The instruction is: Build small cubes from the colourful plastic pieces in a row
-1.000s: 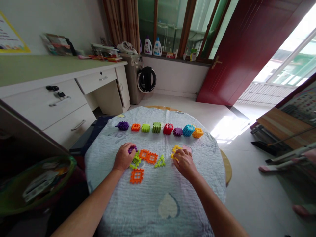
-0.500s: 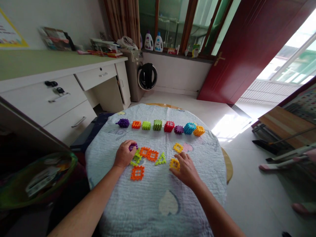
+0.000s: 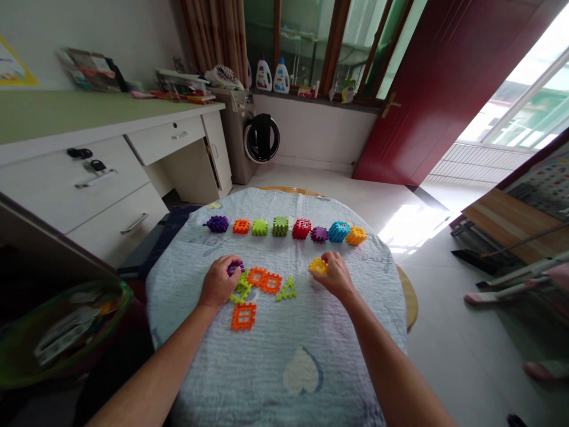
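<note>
My left hand [image 3: 220, 281] is closed around a purple toy building piece [image 3: 235, 268], partly hidden by the fingers. Beside and under that hand lie green pieces [image 3: 241, 289]. Two orange square pieces [image 3: 264, 280] lie side by side, and another orange square piece [image 3: 243, 316] is nearer to me. A green triangular piece [image 3: 287, 289] rests between my hands. My right hand [image 3: 334, 274] grips a yellow square piece [image 3: 317, 265] by its edge, low over the cloth. Whether a second yellow piece lies beneath it, I cannot tell.
Stacks of pieces line the far side of the round table [image 3: 200, 379], among them a dark purple stack [image 3: 217, 224], a red stack [image 3: 301, 229], a blue stack [image 3: 339, 231] and a yellow stack [image 3: 356, 236]. A green basket [image 3: 120, 299] stands at the left.
My right hand has carried its yellow piece away from me to where the other yellow piece lay; only one yellow outline shows there now. My left hand stays by the purple piece.
</note>
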Tool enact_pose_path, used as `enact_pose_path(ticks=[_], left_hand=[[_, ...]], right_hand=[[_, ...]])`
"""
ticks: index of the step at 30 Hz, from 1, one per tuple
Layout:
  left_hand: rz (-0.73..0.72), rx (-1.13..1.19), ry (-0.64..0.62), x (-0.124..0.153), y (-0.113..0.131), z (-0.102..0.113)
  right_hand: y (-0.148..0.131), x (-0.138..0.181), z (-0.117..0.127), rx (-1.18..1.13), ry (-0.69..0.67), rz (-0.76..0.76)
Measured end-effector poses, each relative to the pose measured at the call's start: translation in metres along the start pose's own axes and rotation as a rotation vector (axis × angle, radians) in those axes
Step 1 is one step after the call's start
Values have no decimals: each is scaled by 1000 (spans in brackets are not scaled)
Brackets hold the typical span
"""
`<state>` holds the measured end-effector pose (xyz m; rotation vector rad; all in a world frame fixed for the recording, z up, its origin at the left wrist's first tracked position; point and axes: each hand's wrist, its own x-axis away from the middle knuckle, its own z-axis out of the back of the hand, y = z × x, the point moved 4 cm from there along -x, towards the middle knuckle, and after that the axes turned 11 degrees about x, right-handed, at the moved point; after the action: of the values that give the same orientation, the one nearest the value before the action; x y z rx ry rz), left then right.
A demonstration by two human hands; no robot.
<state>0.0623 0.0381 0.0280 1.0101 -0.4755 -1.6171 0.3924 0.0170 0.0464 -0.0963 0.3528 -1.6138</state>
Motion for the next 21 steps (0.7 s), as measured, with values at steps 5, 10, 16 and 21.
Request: enact_pose_path(ticks=[5, 10, 16, 21], left_hand=[[4, 17, 1, 0, -1, 0], [4, 15, -4, 0, -2, 0], [1, 4, -1, 0, -2, 0], [-1, 6, -11, 0, -4, 0]], right_hand=[[7, -14, -13, 86, -70, -22], [8, -14, -16, 120, -108, -21], [2, -15, -17, 162, -161, 0], [20, -22, 6, 129, -128, 78]])
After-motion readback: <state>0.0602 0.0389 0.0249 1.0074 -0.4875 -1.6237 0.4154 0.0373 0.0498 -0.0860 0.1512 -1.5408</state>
